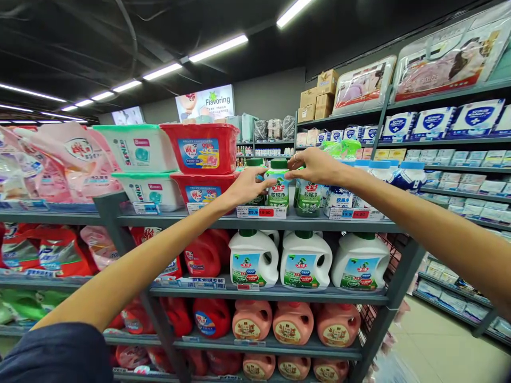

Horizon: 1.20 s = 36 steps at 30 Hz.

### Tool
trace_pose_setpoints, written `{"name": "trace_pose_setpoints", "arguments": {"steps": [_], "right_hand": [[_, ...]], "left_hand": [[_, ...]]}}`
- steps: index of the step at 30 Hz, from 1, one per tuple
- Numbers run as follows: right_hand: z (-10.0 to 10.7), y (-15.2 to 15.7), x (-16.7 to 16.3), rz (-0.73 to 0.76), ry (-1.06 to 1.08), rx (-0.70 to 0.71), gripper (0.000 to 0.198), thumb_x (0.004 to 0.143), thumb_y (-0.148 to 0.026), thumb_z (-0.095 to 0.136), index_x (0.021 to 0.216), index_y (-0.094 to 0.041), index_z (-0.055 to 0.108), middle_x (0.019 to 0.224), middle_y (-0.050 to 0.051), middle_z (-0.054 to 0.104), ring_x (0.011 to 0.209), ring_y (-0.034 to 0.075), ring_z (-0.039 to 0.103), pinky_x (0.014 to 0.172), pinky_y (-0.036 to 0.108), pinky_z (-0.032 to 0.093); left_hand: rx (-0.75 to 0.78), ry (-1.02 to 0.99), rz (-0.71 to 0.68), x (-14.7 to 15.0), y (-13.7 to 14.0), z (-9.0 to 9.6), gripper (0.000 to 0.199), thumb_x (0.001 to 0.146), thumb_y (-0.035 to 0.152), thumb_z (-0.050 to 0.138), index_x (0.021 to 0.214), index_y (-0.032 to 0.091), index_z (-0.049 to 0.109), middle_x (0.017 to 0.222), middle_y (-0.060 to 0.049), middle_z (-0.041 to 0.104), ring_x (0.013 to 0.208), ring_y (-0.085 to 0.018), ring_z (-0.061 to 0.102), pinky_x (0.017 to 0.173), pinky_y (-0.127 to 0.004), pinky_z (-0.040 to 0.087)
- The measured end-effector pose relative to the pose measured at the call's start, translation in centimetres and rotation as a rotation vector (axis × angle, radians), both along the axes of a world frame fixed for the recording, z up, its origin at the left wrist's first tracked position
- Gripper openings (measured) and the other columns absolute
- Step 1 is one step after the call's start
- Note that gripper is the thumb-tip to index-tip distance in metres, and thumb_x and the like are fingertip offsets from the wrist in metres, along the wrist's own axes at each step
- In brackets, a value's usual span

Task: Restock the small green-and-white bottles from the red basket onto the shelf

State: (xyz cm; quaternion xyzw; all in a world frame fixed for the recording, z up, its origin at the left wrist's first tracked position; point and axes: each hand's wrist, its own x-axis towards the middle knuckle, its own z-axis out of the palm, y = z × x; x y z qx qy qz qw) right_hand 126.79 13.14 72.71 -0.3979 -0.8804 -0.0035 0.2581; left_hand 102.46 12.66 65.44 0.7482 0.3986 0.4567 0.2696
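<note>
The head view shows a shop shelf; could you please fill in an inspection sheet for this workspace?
Surface: grey top shelf with price tags along its front edge.
Things at hand: upright green-capped bottle, base partly hidden; a similar bottle stands to its right.
Clutter: red tubs stacked two high on the left; blue-capped bottles on the right.
Hands: left hand and right hand at opposite sides of the green-capped bottle; firmness of grip unclear.
Cables: a curved cable or conduit at the ceiling.
Surroundings: white jugs below, ceiling lights, stacked cartons behind.
</note>
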Motion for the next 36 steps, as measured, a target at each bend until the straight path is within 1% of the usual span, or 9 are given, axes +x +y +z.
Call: {"name": "trace_pose_setpoints", "arguments": {"steps": [4, 8, 12, 18, 20, 24, 26, 32, 36], "right_hand": [[0.0, 0.6, -0.1, -0.018, -0.106, 0.029, 0.027, 0.100, -0.029, 0.086, 0.121, -0.011, 0.088, 0.126, 0.016, 0.085, 0.121, 0.032, 0.081, 0.112, 0.050, 0.060], [0.5, 0.6, -0.3, -0.036, -0.166, 0.045, 0.027, 0.102, -0.032, 0.086, 0.118, -0.011, 0.088, 0.125, 0.016, 0.085, 0.116, 0.031, 0.080, 0.105, 0.047, 0.059], [1.1, 0.5, -0.7, -0.011, -0.249, 0.051, 0.018, 0.104, -0.030, 0.084, 0.099, -0.013, 0.087, 0.103, 0.012, 0.085, 0.093, 0.025, 0.076, 0.091, 0.044, 0.057], [1.3, 1.0, -1.1, -0.011, -0.273, 0.060, 0.018, 0.103, -0.033, 0.085, 0.098, -0.016, 0.085, 0.106, 0.011, 0.085, 0.096, 0.025, 0.076, 0.088, 0.043, 0.055], [1.4, 0.9, -1.1, -0.024, -0.293, 0.064, 0.019, 0.104, -0.034, 0.083, 0.099, -0.016, 0.085, 0.105, 0.010, 0.085, 0.093, 0.025, 0.076, 0.086, 0.043, 0.055], [1.6, 0.5, -1.3, -0.048, -0.332, 0.068, 0.021, 0.105, -0.034, 0.081, 0.104, -0.013, 0.085, 0.109, 0.013, 0.086, 0.099, 0.027, 0.077, 0.091, 0.045, 0.057], [1.7, 0.3, -1.4, -0.053, -0.354, 0.062, 0.023, 0.106, -0.035, 0.079, 0.106, -0.012, 0.086, 0.112, 0.014, 0.086, 0.103, 0.029, 0.078, 0.094, 0.046, 0.057], [1.7, 0.7, -1.1, -0.052, -0.354, 0.039, 0.029, 0.106, -0.041, 0.077, 0.112, -0.014, 0.086, 0.118, 0.014, 0.086, 0.111, 0.032, 0.079, 0.101, 0.050, 0.059], [2.1, -1.3, -0.9, -0.109, -0.222, 0.129, 0.040, 0.104, -0.042, 0.082, 0.129, -0.011, 0.085, 0.135, 0.017, 0.081, 0.130, 0.036, 0.074, 0.117, 0.051, 0.054]], "left_hand": [[0.003, 0.001, -0.031, 0.1, 0.4, -0.4, 0.013, 0.106, 0.020, 0.075, 0.109, 0.009, 0.068, 0.110, -0.008, 0.074, 0.100, -0.021, 0.077, 0.086, -0.037, 0.071], [0.058, 0.065, -0.048, -0.2, 1.3, -0.7, 0.024, 0.107, 0.031, 0.072, 0.115, 0.009, 0.070, 0.116, -0.012, 0.074, 0.100, -0.023, 0.076, 0.088, -0.045, 0.072], [0.096, 0.118, -0.028, -0.5, 1.5, -0.9, 0.031, 0.106, 0.041, 0.069, 0.111, 0.010, 0.069, 0.111, -0.011, 0.072, 0.095, -0.022, 0.074, 0.087, -0.046, 0.072], [0.100, 0.080, -0.082, -0.8, 1.1, -0.7, 0.054, 0.092, 0.067, 0.081, 0.096, 0.016, 0.062, 0.101, -0.007, 0.069, 0.096, -0.025, 0.076, 0.088, -0.046, 0.072], [0.087, 0.068, -0.075, -0.7, 1.0, -0.5, 0.053, 0.092, 0.063, 0.085, 0.093, 0.016, 0.061, 0.098, -0.005, 0.065, 0.093, -0.022, 0.074, 0.085, -0.043, 0.072], [0.033, 0.039, -0.035, -0.3, 0.4, -0.1, 0.026, 0.103, 0.030, 0.080, 0.092, 0.014, 0.063, 0.097, -0.005, 0.068, 0.089, -0.017, 0.072, 0.081, -0.036, 0.072], [0.030, 0.050, -0.012, 0.0, 0.2, 0.0, 0.017, 0.107, 0.022, 0.074, 0.096, 0.012, 0.066, 0.104, -0.007, 0.073, 0.091, -0.017, 0.073, 0.083, -0.036, 0.072], [-0.027, 0.074, -0.001, 0.3, 0.1, 0.5, 0.019, 0.110, 0.021, 0.073, 0.096, 0.012, 0.063, 0.099, -0.005, 0.069, 0.089, -0.017, 0.071, 0.086, -0.038, 0.069], [0.161, 0.361, 0.213, -0.5, -0.9, 1.1, 0.033, 0.107, 0.040, 0.081, 0.092, 0.014, 0.067, 0.090, -0.006, 0.070, 0.086, -0.022, 0.069, 0.080, -0.040, 0.056]]}}
